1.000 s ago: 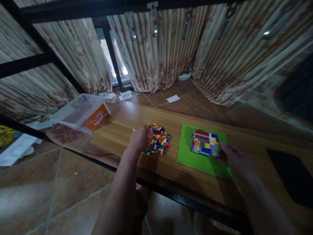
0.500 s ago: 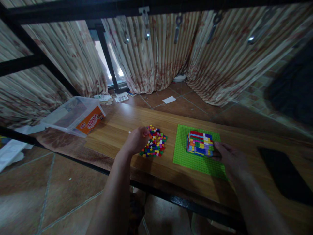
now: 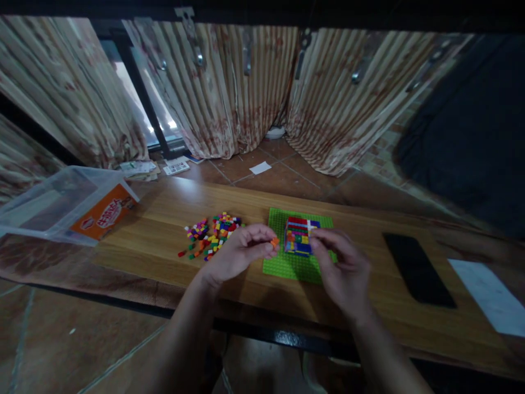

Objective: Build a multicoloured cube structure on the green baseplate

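Note:
Between the thumb and fingertips of my left hand (image 3: 241, 249) is a small orange toy brick (image 3: 274, 242), just left of a multicoloured brick block (image 3: 298, 247). This block is stacked from red, white, blue, yellow and other bricks on a green studded baseplate (image 3: 275, 267). My right hand (image 3: 346, 268) pinches the block's right side, and its fingers hide that edge. Left of my left hand a pile of loose coloured bricks (image 3: 213, 235) is spread on the wooden table, partly covered by the hand.
A clear plastic box (image 3: 53, 191) with an orange label stands at the table's left end. To the right lie a black flat slab (image 3: 418, 268) and a white sheet (image 3: 488, 293). Striped curtains (image 3: 229, 93) hang behind, and papers (image 3: 176, 166) lie beyond the table.
My left hand has moved right from the brick pile to the block, with an orange brick in its fingers. The view has turned right. My right hand stays at the block.

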A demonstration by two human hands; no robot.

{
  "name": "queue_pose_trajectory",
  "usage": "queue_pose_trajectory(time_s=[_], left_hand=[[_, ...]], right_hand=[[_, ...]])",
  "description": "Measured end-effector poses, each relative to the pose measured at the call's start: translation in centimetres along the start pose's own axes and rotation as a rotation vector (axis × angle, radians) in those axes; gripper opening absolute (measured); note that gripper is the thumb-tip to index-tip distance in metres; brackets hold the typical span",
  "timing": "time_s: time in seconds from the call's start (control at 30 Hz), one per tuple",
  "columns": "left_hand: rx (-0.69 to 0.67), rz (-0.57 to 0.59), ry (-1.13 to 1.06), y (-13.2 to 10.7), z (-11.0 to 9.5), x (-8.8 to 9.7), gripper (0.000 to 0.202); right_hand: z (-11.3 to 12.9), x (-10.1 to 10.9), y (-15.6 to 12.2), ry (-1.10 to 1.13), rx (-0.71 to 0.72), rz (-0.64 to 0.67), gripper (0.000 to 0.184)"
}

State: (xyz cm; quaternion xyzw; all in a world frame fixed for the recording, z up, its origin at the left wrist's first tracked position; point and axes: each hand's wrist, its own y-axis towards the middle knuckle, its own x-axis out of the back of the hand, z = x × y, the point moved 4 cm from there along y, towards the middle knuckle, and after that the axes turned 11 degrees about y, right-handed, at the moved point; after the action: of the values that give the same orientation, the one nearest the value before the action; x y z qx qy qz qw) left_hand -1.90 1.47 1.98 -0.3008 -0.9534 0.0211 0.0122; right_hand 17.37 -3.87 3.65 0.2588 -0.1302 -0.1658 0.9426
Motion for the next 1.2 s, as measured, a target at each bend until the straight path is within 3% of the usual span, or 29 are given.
queue_pose_trajectory(time_s=[0.07,0.13,0.3,0.43,0.73,1.0,1.07,1.2], left_hand=[[0.008,0.052,-0.026,0.2,0.2,-1.2,0.028],[0.022,0.102,-0.035,0.3,0.4,-2.0,0.028],[0.107,0.137,-0.005,0.8,1.5,-2.7,0.032],[0.176,0.084,-0.008,1.1,2.5,-2.7,0.030],[0.204,-0.022,0.046,1.8,3.0,-2.6,0.020],[0.135,-0.142,0.177,2.3,3.9,-1.7,0.018],[0.135,-0.147,0.196,2.4,3.9,-1.8,0.018],[0.133,-0.159,0.235,2.5,3.6,-2.1,0.017]], right_hand=[[0.9,-1.4,-0.7,0.022,0.066,0.210,0.019],[1.1,-2.2,-1.4,0.042,0.102,0.319,0.025],[0.4,-2.3,-2.0,0.020,0.095,0.350,0.021],[-0.1,-2.2,-2.1,-0.020,0.060,0.393,0.015],[-2.2,-0.1,-1.6,-0.145,-0.070,0.310,0.012],[-4.9,6.0,1.0,-0.134,-0.288,-0.100,0.022],[-5.2,6.6,1.1,-0.115,-0.312,-0.098,0.024],[-5.7,6.1,0.6,-0.096,-0.330,0.058,0.021]])
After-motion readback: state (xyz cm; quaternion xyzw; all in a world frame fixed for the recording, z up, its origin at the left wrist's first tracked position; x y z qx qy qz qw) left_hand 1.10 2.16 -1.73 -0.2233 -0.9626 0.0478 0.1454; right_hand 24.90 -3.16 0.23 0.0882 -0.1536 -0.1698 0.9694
